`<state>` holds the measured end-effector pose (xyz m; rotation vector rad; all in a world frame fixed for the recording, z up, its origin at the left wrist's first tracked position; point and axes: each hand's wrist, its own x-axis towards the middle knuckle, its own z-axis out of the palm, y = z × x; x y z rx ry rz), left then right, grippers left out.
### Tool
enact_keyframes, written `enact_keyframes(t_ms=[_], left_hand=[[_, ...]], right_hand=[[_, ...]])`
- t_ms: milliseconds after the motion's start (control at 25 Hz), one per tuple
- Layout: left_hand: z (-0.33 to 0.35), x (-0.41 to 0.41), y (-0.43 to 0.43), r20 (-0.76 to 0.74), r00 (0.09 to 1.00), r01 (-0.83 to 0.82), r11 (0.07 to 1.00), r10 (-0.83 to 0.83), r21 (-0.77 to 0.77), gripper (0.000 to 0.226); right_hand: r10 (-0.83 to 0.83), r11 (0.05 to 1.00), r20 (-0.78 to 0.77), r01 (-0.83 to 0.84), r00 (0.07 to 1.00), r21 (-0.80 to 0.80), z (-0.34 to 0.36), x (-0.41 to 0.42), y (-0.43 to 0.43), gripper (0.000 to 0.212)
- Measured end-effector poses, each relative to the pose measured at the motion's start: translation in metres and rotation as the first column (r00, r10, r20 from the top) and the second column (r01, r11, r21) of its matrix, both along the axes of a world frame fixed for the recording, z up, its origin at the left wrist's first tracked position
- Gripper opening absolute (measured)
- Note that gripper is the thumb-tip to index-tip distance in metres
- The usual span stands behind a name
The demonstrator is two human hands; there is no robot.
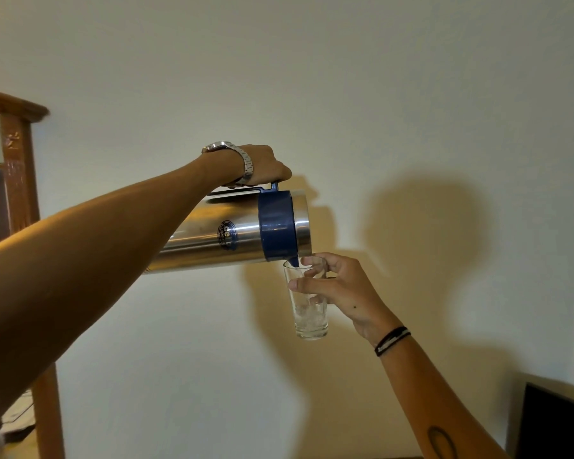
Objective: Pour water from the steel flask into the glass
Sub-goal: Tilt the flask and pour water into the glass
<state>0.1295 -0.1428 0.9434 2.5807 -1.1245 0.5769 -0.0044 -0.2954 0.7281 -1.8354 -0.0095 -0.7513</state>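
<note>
- Left hand point(262, 165), arm stretched up from the near left, fingers clenched, wrist bent downward.
- Right hand point(342, 289) lower right, thumb and fingers curled, forearm rising.

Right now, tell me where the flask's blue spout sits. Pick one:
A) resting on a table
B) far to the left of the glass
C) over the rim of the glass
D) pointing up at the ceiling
C: the flask is tipped nearly level by the left hand, its spout at the rim of the glass held by the right hand.
</note>
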Motion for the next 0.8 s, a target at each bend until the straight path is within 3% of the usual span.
enact_keyframes(t_ms=[800], left_hand=[[0.0046,0.0036,-0.0085,0.040,0.999,0.009,1.000,-0.009,0.018,0.041]], right_hand=[[-0.010,1.000,-0.026,0.010,1.000,0.002,0.0005,0.0023,0.0027,0.072]])
